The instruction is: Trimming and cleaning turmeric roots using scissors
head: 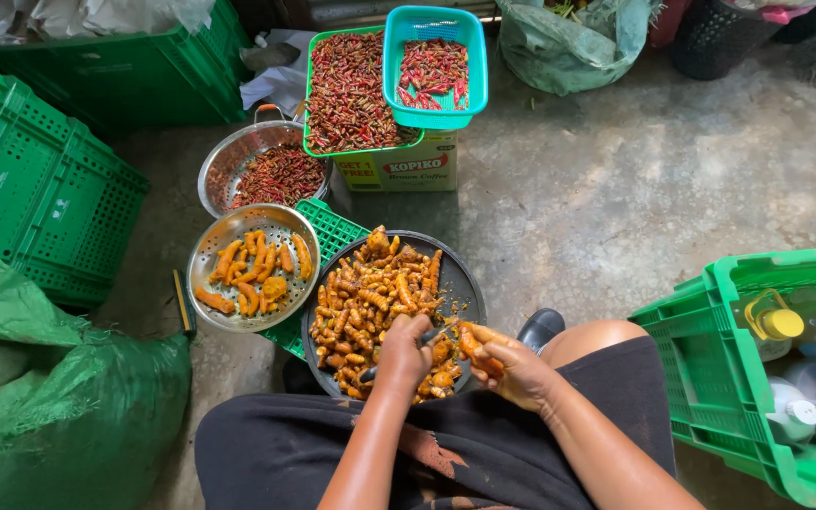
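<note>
Left hand [402, 354] grips a knife [424, 335] over the dark tray [465, 283] of unpeeled roots; right hand [512, 368] closes on one orange root [480, 349] at the tray's near edge, by the knee; one steel pan [214, 255] holds about ten peeled roots; three containers hold chillies: colander [224, 165], green basket [318, 142], teal basket [472, 57]; green crates [710, 349] flank both sides of the floor.

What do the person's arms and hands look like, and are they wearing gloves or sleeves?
No gloves and no sleeves: both forearms are bare up to the picture's edge. The left hand and the right hand have orange-yellow stains on the fingers. No rings, watch or bracelets show. Below the arms lies dark black clothing over the lap, with a rusty smudge on it.
</note>
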